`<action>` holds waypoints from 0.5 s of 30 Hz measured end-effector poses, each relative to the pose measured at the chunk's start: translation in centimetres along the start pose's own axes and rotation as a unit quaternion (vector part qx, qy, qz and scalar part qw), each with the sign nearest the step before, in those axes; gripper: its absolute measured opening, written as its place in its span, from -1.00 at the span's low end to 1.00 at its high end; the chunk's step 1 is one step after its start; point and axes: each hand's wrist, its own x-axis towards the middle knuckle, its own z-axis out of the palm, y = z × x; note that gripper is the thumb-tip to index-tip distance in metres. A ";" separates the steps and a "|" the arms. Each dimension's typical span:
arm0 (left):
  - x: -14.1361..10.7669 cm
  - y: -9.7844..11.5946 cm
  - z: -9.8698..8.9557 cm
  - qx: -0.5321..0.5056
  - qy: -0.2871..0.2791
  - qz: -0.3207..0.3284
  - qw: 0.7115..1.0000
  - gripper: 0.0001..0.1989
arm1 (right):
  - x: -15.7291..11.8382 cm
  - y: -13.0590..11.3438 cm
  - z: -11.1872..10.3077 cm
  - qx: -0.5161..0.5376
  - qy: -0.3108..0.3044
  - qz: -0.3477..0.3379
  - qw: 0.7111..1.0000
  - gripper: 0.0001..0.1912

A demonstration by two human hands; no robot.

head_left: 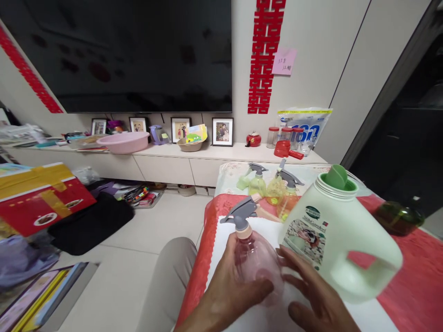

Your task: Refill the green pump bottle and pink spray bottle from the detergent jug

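Observation:
A clear pink spray bottle (254, 258) with a grey trigger head stands on a white cloth (221, 240) over the red table cover. My left hand (228, 286) wraps around its body from the left. My right hand (314, 295) rests with spread fingers against the bottle's right side, beside a large pale green detergent jug (341, 240). The jug has an open mouth with a green spout and stands just right of the bottle. Three more spray bottles (273, 189), green and yellow, stand behind.
A dark green bottle (398, 216) lies at the table's right edge. My knee (173, 272) is left of the table. A red box (38, 198), a black bag and books lie on the floor at left. A low cabinet with photo frames and a pink basin (124, 142) runs under the television.

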 end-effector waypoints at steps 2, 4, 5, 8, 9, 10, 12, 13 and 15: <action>-0.4 0.5 1.0 -0.072 -0.022 -0.002 0.997 -0.24 | 1.3 -1.3 2.6 0.175 -0.033 0.070 0.981 -0.06; -0.5 0.7 1.9 -0.115 -0.033 -0.016 0.993 -0.19 | 2.0 -2.2 3.7 0.291 -0.033 0.102 0.951 0.04; -0.5 0.7 2.1 -0.120 -0.038 -0.026 0.992 -0.19 | 2.1 -2.5 3.8 0.321 -0.026 0.110 0.940 0.08; -0.4 0.3 1.8 -0.108 -0.050 -0.024 0.993 -0.32 | 1.8 -2.6 3.1 0.356 -0.031 0.146 0.923 0.09; -0.3 0.1 1.4 -0.114 -0.052 -0.006 0.992 -0.38 | 1.6 -2.5 2.8 0.362 -0.050 0.155 0.918 0.07; -0.3 0.0 0.9 -0.129 -0.055 0.014 0.990 -0.44 | 1.4 -2.3 2.5 0.367 -0.073 0.162 0.913 0.03; -0.2 -0.2 0.0 -0.177 -0.054 0.051 0.981 -0.49 | 1.1 -2.2 2.2 0.366 -0.114 0.165 0.909 -0.03; -0.2 -0.2 -0.3 -0.203 -0.054 0.062 0.976 -0.49 | 1.1 -2.1 2.3 0.360 -0.128 0.164 0.909 -0.03; -0.3 -0.1 -0.7 -0.240 -0.064 0.071 0.966 -0.50 | 1.1 -2.2 2.5 0.345 -0.142 0.165 0.913 -0.01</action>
